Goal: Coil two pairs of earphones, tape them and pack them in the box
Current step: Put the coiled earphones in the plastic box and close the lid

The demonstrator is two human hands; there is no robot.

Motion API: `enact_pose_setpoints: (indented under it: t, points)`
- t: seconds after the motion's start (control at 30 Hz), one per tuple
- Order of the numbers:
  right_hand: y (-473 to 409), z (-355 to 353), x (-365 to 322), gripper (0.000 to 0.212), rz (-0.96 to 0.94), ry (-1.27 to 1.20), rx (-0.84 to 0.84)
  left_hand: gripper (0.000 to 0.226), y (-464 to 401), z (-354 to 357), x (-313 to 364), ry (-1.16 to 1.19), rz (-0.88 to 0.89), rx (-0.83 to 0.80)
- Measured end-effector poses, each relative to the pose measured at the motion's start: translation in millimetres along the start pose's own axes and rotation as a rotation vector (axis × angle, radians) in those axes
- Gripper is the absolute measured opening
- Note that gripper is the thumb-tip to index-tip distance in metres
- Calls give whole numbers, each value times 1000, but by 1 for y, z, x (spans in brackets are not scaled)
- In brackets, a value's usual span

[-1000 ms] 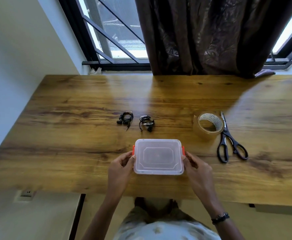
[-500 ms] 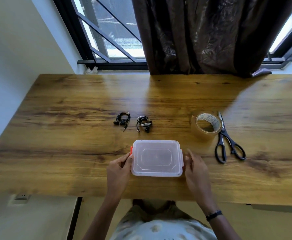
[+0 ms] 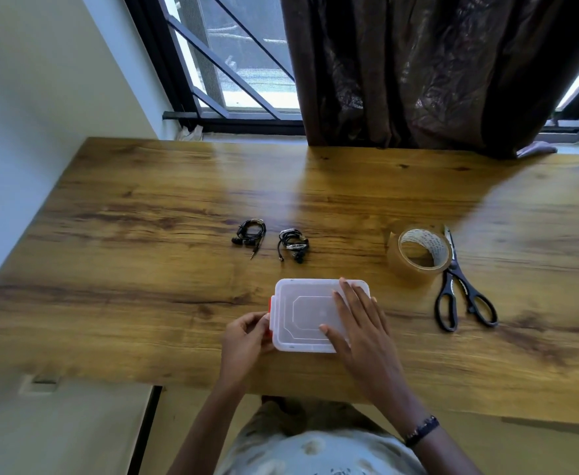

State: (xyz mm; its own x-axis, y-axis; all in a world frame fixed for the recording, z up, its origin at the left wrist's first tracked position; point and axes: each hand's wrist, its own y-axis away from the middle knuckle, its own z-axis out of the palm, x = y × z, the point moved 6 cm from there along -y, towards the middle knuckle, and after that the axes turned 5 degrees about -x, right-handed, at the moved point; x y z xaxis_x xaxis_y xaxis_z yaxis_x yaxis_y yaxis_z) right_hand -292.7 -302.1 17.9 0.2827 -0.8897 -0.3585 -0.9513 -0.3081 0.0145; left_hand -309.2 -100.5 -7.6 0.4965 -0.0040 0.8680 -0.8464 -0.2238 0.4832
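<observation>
A translucent plastic box (image 3: 301,313) with its lid on and red side clips lies near the table's front edge. My right hand (image 3: 360,320) presses flat on the right half of the lid, fingers straight. My left hand (image 3: 247,337) has its fingers curled at the red clip on the box's left side. Two coiled pairs of black earphones lie behind the box: one pair (image 3: 251,233) to the left, the other pair (image 3: 293,243) to the right, a small gap between them.
A roll of brown tape (image 3: 418,257) stands right of the box, with black scissors (image 3: 459,293) beside it. The wooden table (image 3: 127,269) runs wide to both sides. A dark curtain and a barred window are behind it.
My right hand has moved from the box's right side up onto the lid. My left hand stays at the left clip. The view has shifted slightly.
</observation>
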Motion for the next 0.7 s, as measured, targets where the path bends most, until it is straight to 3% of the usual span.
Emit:
enact_pose_setpoints:
  t: [0.1,0.2,0.3,0.7]
  points:
    - [-6,-15,-7,91,-91,-7,-55,10,-2,-2,0,56,-38,-62]
    - [-23,-23,-26,115,-288,72,-288,10,-5,-3,2,16,-17,-110]
    - [-44,-26,-37,128,-347,129,-454,11,-8,-2,3,-88,17,-126]
    - [-55,-34,-47,114,-417,135,-493,7,-11,0,8,-235,121,-76]
